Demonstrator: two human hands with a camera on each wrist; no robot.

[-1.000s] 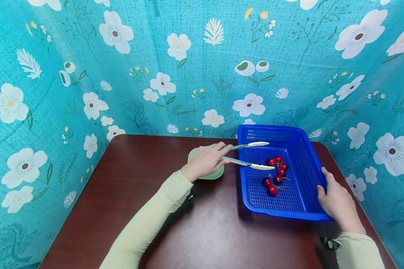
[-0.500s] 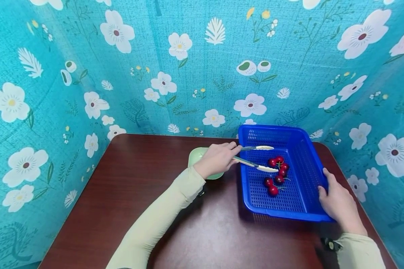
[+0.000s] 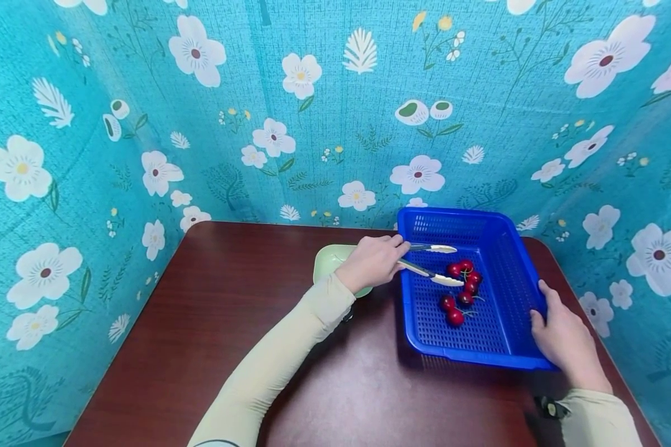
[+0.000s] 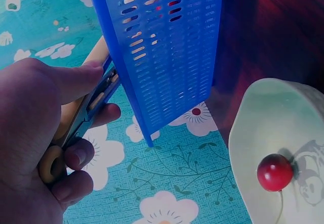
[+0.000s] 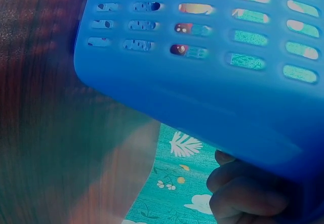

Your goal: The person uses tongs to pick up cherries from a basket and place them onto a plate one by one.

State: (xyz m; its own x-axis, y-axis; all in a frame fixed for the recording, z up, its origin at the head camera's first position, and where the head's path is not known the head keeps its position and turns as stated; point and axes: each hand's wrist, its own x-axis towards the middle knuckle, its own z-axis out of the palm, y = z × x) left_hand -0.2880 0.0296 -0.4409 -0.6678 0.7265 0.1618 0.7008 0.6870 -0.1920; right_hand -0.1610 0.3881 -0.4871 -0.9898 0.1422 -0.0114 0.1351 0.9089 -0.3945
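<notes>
My left hand point(image 3: 373, 261) grips a pair of tongs point(image 3: 416, 268), whose two cream tips point(image 3: 447, 281) stand apart inside the blue basket point(image 3: 457, 355). The lower tip is right beside several red cherries point(image 3: 465, 299) with green stems on the basket floor. In the left wrist view, the thumb and fingers wrap round the tongs' handles point(image 4: 83, 110) close to the basket wall. My right hand point(image 3: 565, 332) holds the basket's right rim, thumb on the inner side; the right wrist view shows its curled fingers point(image 5: 248, 196) under the rim.
A pale green bowl point(image 3: 325, 259) stands left of the basket, partly behind my left hand. One cherry point(image 4: 275, 172) lies in it. The brown table point(image 3: 212, 310) backs onto a turquoise flowered cloth point(image 3: 335, 149).
My left hand has moved right with the tongs, and their tips are farther into the basket, nearer the cherries. The right hand stays on the rim.
</notes>
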